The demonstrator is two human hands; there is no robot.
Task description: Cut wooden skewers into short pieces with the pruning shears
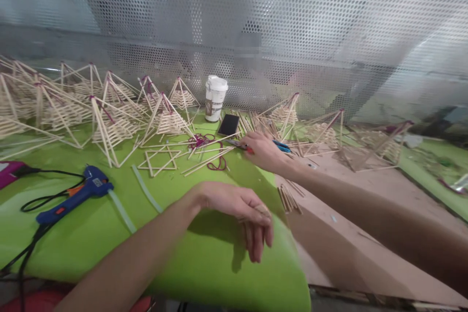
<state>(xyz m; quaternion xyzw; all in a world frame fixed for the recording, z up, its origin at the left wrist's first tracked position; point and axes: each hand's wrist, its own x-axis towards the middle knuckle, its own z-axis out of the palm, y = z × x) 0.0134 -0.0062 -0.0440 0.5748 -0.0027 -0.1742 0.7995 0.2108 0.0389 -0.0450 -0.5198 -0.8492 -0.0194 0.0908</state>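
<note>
My left hand (pixel 241 214) hangs over the green mat (pixel 204 263) near its front right edge, wrist bent, fingers drooping and loosely together around what look like a few thin wooden sticks. My right hand (pixel 265 152) reaches forward across the mat, fingers curled over a tool with red and blue handles (pixel 281 146), likely cutters or scissors. A small bundle of sticks (pixel 289 199) lies on the brown board between my arms. Loose sticks, a flat stick star (pixel 161 161) and purple string (pixel 199 141) lie just left of my right hand.
Several stick pyramids (pixel 109 117) crowd the back left, more at the back right (pixel 321 131). A white lidded cup (pixel 215 98) and black phone (pixel 228 125) stand behind. A blue glue gun (pixel 75 194) with black cord and clear glue sticks lies left. A perforated metal wall runs behind.
</note>
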